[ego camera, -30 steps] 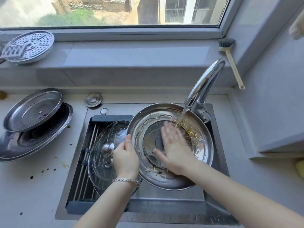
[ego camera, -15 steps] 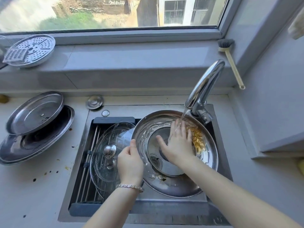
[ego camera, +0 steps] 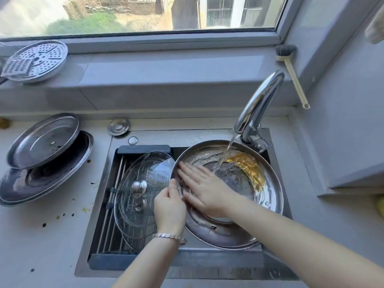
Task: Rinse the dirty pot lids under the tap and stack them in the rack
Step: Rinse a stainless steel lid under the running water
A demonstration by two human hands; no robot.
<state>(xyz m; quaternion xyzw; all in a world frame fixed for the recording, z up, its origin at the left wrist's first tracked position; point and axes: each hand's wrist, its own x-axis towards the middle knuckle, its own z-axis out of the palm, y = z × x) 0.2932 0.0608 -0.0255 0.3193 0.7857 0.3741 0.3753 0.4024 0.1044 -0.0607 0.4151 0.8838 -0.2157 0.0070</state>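
Both my forearms reach forward from the lower edge of the view over the sink (ego camera: 276,254). My left hand (ego camera: 169,208), bracelet (ego camera: 169,236) at the wrist, sits at the left rim of the steel lid (ego camera: 268,196), knuckles up. My right hand (ego camera: 204,189) lies across the lid's inside, palm down, pointing left and away from me. The lid is tilted in the right half of the sink, hollow side up; water from the tap (ego camera: 258,104) strikes its inner face beside a yellow-orange residue (ego camera: 249,167). Left half of the sink: a rack (ego camera: 116,196) of rods carrying glass lids (ego camera: 141,190) with metal knobs, overlapping. Grey counter (ego camera: 41,242) to the left, spotted with dark specks, holds two more steel lids (ego camera: 44,140), one leaning on the other. A perforated steamer plate (ego camera: 39,59) rests on the window ledge; a brush (ego camera: 291,73) leans in the right corner. Left fingers: curled closed, pinching the lid's rim between thumb and fingertips. Right fingers (ego camera: 187,171): fully extended, slightly spread, pressed flat on the wet metal, gripping nothing.
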